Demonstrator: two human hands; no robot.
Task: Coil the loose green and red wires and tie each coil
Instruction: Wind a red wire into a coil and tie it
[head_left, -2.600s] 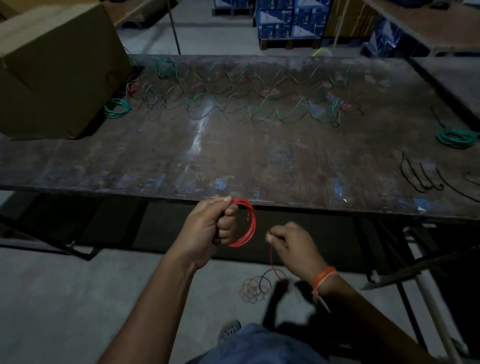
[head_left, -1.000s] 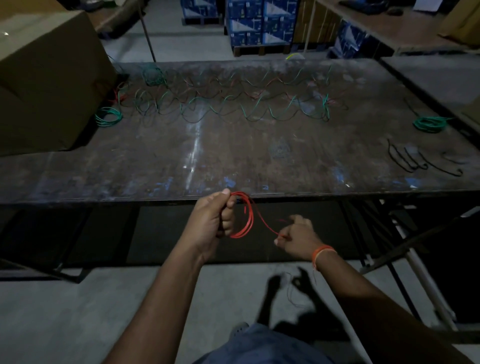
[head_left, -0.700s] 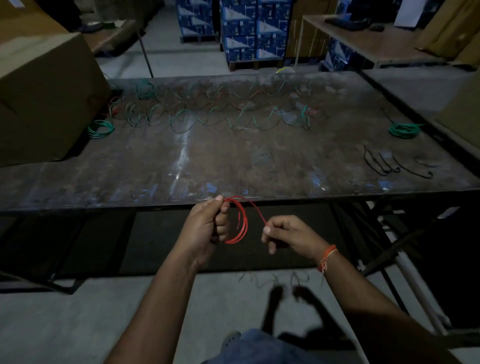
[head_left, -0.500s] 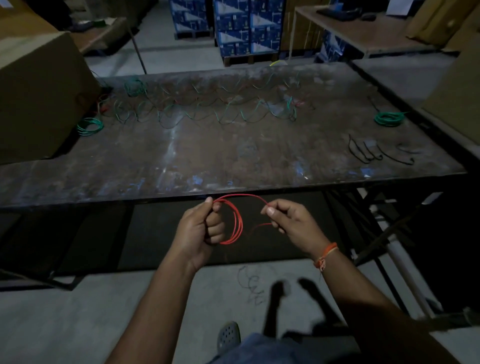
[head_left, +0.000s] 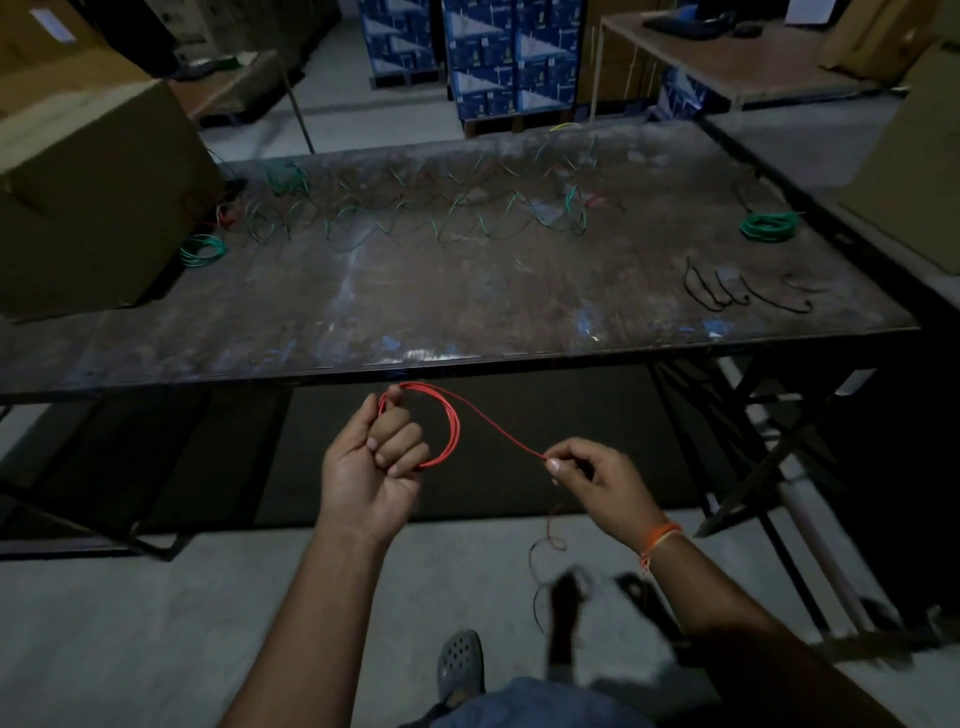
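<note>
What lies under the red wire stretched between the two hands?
Below the red wire is shadowed space under the table, then concrete floor, where its slack tail dangles. The tail's end is too dark to see.

Both forearms are bare and sleeveless in view, the right hand (head_left: 602, 480) wears a thin orange thread band (head_left: 661, 538) at the wrist, with a grey perforated clog (head_left: 460, 662) and blue denim trousers (head_left: 524, 706) toward six o'clock.
</note>
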